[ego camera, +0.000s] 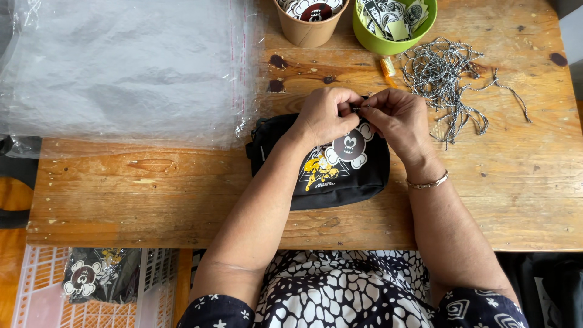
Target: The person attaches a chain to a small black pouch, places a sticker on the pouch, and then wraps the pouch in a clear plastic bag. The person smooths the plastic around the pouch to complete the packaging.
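A small black fabric pouch with a printed cartoon design (pixel 331 167) is laid flat on the worn wooden table (pixel 152 188), directly beneath both hands, its long axis running left to right across the person's front. The left hand (pixel 326 115) is curled nearly shut, fingertips pinched together over the pouch's far edge; the right hand (pixel 398 118) is closed the same way, and the two sets of fingertips are met over a tiny dark part at that edge, probably a zip pull, though it is too small to be told for certain. Both hands are equally near the pouch; the left forearm is laid across its left half.

Just beyond the right hand and to its right, a loose heap of black-and-white speckled cords (pixel 452 82) is spread on the table, with a small orange item (pixel 387 67) lying beside it. Farther beyond the hands, a brown paper cup (pixel 310 30) is filled with round printed tags, and a lime-green plastic bowl (pixel 388 42) just right of it is filled with printed paper labels. Beyond and left of the left hand, clear plastic bags (pixel 127 73) are stacked. Below the table's near edge, to the left, a pale slatted crate (pixel 42 291) is seen holding another packed pouch.
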